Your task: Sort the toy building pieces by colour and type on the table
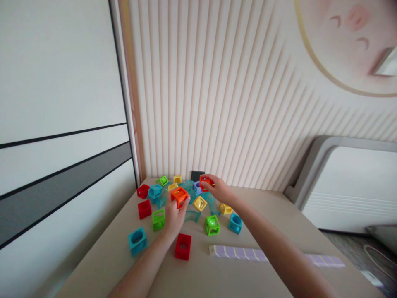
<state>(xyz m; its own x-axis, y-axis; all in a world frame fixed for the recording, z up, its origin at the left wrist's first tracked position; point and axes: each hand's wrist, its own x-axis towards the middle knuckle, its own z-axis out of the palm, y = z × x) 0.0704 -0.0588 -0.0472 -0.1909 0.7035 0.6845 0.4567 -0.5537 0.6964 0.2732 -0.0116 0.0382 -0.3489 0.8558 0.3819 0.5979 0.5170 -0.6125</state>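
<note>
My left hand (175,217) is closed around an orange hollow cube block (179,196), raised over the middle of the table. Farther back and to the right, my right hand (217,187) grips a red hollow cube block (205,183) by its side. Just behind that red block is a purple block (197,188), partly hidden. A yellow block (200,203) lies tilted between the two hands. Below it sit a green block (212,225) and a curved translucent teal track piece (192,216). A green block (158,219) stands left of my left wrist.
Red (183,246) and blue (137,241) blocks stand near the front. A long purple segmented strip (238,252) runs under my right forearm. A black object (197,176) rests by the ribbed wall (198,103). At left rises a white panel (62,74).
</note>
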